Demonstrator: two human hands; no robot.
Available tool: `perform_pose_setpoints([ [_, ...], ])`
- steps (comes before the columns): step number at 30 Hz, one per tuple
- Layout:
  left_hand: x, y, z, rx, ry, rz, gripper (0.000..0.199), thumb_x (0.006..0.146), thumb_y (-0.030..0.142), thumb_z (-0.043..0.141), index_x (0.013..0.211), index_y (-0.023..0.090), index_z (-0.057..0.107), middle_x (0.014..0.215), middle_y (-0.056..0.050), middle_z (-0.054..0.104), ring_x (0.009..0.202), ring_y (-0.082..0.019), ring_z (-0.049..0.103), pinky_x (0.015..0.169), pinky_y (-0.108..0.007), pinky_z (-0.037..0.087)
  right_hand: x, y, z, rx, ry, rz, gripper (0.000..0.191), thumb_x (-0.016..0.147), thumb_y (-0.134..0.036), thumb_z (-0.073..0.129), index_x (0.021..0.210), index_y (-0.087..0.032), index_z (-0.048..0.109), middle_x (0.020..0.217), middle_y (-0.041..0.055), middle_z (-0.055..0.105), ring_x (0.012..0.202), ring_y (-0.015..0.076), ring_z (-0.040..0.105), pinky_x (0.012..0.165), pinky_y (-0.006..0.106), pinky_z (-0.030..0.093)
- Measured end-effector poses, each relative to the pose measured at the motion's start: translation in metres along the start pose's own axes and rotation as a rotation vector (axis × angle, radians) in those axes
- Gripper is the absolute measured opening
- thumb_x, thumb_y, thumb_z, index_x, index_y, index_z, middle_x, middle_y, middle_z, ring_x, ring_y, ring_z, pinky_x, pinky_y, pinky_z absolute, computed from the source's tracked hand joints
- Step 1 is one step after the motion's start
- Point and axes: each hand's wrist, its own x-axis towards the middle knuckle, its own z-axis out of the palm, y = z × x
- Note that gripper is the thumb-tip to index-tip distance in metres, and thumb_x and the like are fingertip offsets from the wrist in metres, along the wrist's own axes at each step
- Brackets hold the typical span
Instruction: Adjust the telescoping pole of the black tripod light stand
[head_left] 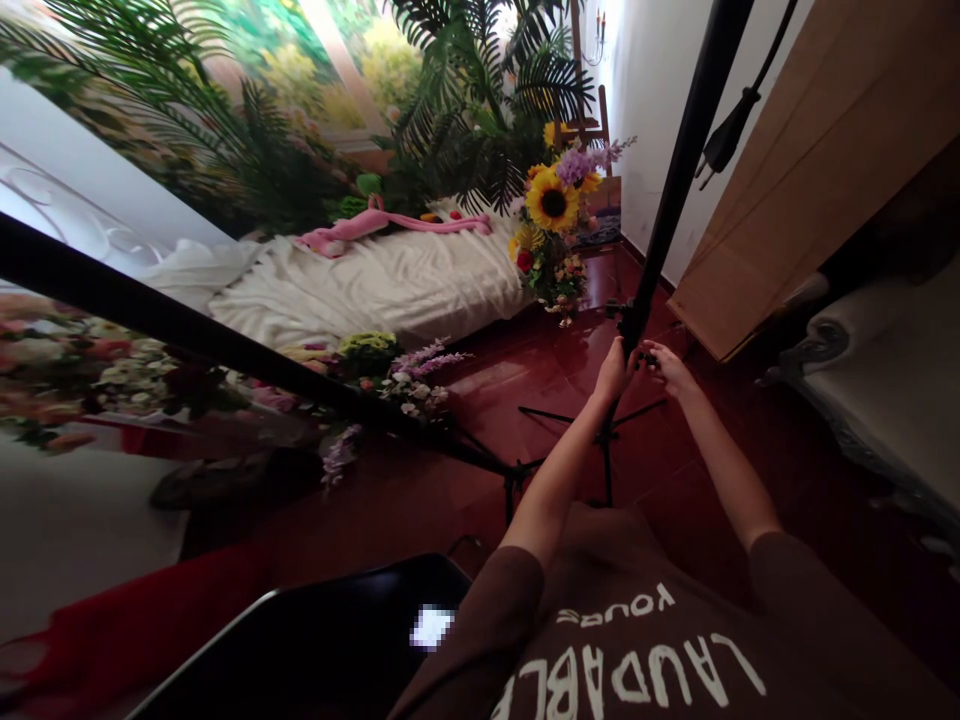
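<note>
A black light stand (679, 170) rises in front of me, slanting up to the right. My left hand (615, 371) is wrapped around its pole, low down, just under a clamp collar (626, 316). Right beside it, my right hand (670, 368) has its fingers curled at a small dark knob (651, 357) on the pole's right side. The fingertips look closed on this knob, though it is small and partly covered. Below the hands, the stand's tripod legs (555, 413) spread over the dark red floor.
Another black stand (247, 355) crosses the left side. A plug (726, 138) dangles at upper right. Beyond are a white-draped bed (390, 280) with a pink plush toy (352, 230), sunflowers (553, 203) and a brown panel (817, 180). A black screen (315, 640) stands near my left arm.
</note>
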Motion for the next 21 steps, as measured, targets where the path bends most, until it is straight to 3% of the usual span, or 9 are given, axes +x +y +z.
perform_pose_setpoints([
  [3, 0.0, -0.003, 0.001, 0.003, 0.003, 0.012, 0.036, 0.095, 0.047, 0.05, 0.115, 0.017, 0.05, 0.105, -0.013, 0.064, 0.093, -0.02, 0.064, 0.081, -0.031, 0.049, 0.003, -0.006, -0.005, 0.177, -0.134, 0.185, 0.012, 0.09, -0.013, 0.044, 0.095, -0.02, 0.053, 0.045, -0.0119, 0.034, 0.032, 0.0058, 0.022, 0.031, 0.013, 0.012],
  [6, -0.001, -0.004, 0.001, 0.006, 0.003, 0.014, 0.036, 0.096, 0.047, 0.048, 0.115, 0.017, 0.049, 0.104, -0.013, 0.064, 0.092, -0.02, 0.064, 0.082, -0.032, 0.049, 0.006, -0.007, -0.007, 0.294, -0.201, 0.297, 0.017, 0.092, -0.011, 0.039, 0.086, -0.018, 0.053, 0.043, -0.0114, 0.029, 0.032, 0.006, 0.02, 0.029, 0.012, 0.012],
  [10, 0.0, -0.001, -0.001, -0.008, -0.009, 0.021, 0.039, 0.095, 0.048, 0.048, 0.117, 0.016, 0.049, 0.103, -0.013, 0.064, 0.092, -0.02, 0.064, 0.084, -0.033, 0.049, 0.004, -0.003, -0.005, 0.436, -0.189, 0.302, 0.026, 0.093, -0.008, 0.031, 0.083, -0.017, 0.053, 0.043, -0.0101, 0.03, 0.032, 0.0063, 0.02, 0.028, 0.012, 0.013],
  [14, -0.005, 0.004, -0.01, -0.069, -0.019, 0.018, 0.043, 0.095, 0.05, 0.049, 0.123, 0.017, 0.05, 0.111, -0.014, 0.065, 0.1, -0.019, 0.064, 0.089, -0.032, 0.05, -0.003, 0.011, -0.006, 0.618, -0.114, 0.26, 0.021, 0.088, -0.004, 0.038, 0.077, -0.019, 0.048, 0.046, -0.01, 0.034, 0.033, 0.0051, 0.023, 0.03, 0.012, 0.021],
  [17, -0.033, -0.002, -0.029, -0.124, 0.004, -0.055, 0.042, 0.095, 0.052, 0.047, 0.117, 0.018, 0.055, 0.114, -0.012, 0.065, 0.1, -0.017, 0.065, 0.088, -0.029, 0.05, -0.01, 0.031, -0.009, 0.667, -0.055, 0.283, 0.022, 0.083, -0.001, 0.038, 0.075, -0.02, 0.046, 0.045, -0.0107, 0.032, 0.033, 0.0052, 0.026, 0.033, 0.012, 0.025],
  [21, -0.112, -0.03, -0.074, -0.051, -0.017, -0.277, 0.043, 0.093, 0.058, 0.045, 0.092, 0.019, 0.062, 0.092, -0.006, 0.069, 0.087, -0.016, 0.066, 0.082, -0.028, 0.051, -0.017, 0.066, -0.006, 0.682, -0.013, 0.412, 0.024, 0.079, -0.001, 0.039, 0.069, -0.022, 0.038, 0.043, -0.0104, 0.031, 0.033, 0.0054, 0.027, 0.034, 0.012, 0.026],
])
